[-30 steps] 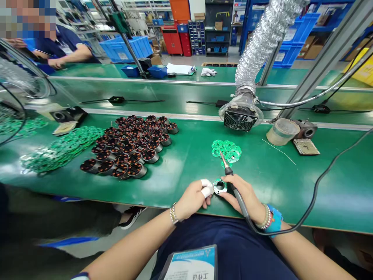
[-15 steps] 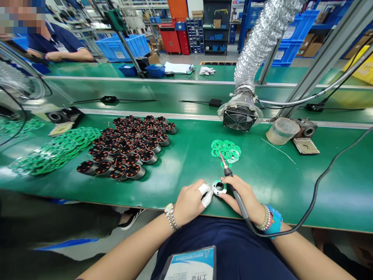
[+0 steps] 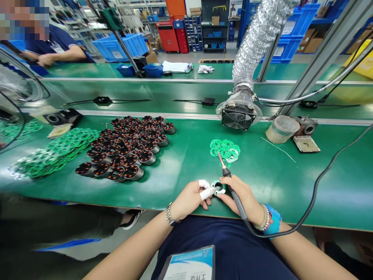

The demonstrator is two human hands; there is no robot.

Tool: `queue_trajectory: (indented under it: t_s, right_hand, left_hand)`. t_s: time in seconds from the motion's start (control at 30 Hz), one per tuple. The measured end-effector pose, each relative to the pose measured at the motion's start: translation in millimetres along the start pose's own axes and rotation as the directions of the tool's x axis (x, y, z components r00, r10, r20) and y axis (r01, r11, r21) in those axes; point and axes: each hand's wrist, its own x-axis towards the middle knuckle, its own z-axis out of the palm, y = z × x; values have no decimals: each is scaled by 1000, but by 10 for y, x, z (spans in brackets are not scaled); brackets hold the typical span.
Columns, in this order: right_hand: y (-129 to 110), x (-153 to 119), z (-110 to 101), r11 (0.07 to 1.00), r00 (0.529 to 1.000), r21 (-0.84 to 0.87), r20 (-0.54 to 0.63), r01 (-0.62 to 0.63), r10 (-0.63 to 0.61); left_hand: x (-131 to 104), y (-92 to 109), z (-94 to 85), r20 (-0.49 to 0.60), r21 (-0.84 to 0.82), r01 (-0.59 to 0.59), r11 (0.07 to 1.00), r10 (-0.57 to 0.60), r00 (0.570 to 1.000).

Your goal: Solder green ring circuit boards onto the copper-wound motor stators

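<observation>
My left hand (image 3: pixel 190 197), with white covers on thumb and index finger, pinches the left edge of a small round part with a green-and-white ring circuit board (image 3: pixel 222 190) on top. Between the fingers of my right hand (image 3: pixel 243 196) lies a soldering iron (image 3: pixel 237 200), its tip pointing forward and away from the part. The thumb and index finger of that same hand also touch the right side of the part. Just beyond the iron's tip is a loose pile of green ring circuit boards (image 3: pixel 224 147). What sits under the held board is mostly hidden.
Rows of motor stators (image 3: pixel 125 149) stand to the left, beside a stack of green boards (image 3: pixel 55 151). A fume fan (image 3: pixel 238 118) hangs ahead. A round tub (image 3: pixel 282 129), a soldering-iron stand (image 3: pixel 305 126) and solder wire (image 3: pixel 278 149) are at right. The iron's cable (image 3: pixel 316 186) crosses my right forearm.
My left thumb has moved right onto the ring board's edge, and the left fingers have opened out beneath. The right hand and soldering iron have barely shifted.
</observation>
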Motion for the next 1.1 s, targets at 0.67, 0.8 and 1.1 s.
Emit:
queue_trajectory:
  t_s: [0.67,0.8,1.1]
  right_hand:
    - [-72,15,15,991,993,-65,33,114,-112]
    - [-46,20,57,989,991,-68,18,131,-130]
    - [-18,51,36,988,989,-27,20,150,-150]
  left_hand:
    - [-103,-53,-55,-113,557,-249,793,369,923]
    - [-87,-25,-58,-49,354,-201,914,232,971]
    - [-108,-104,-257,68,675,-393,625,477,876]
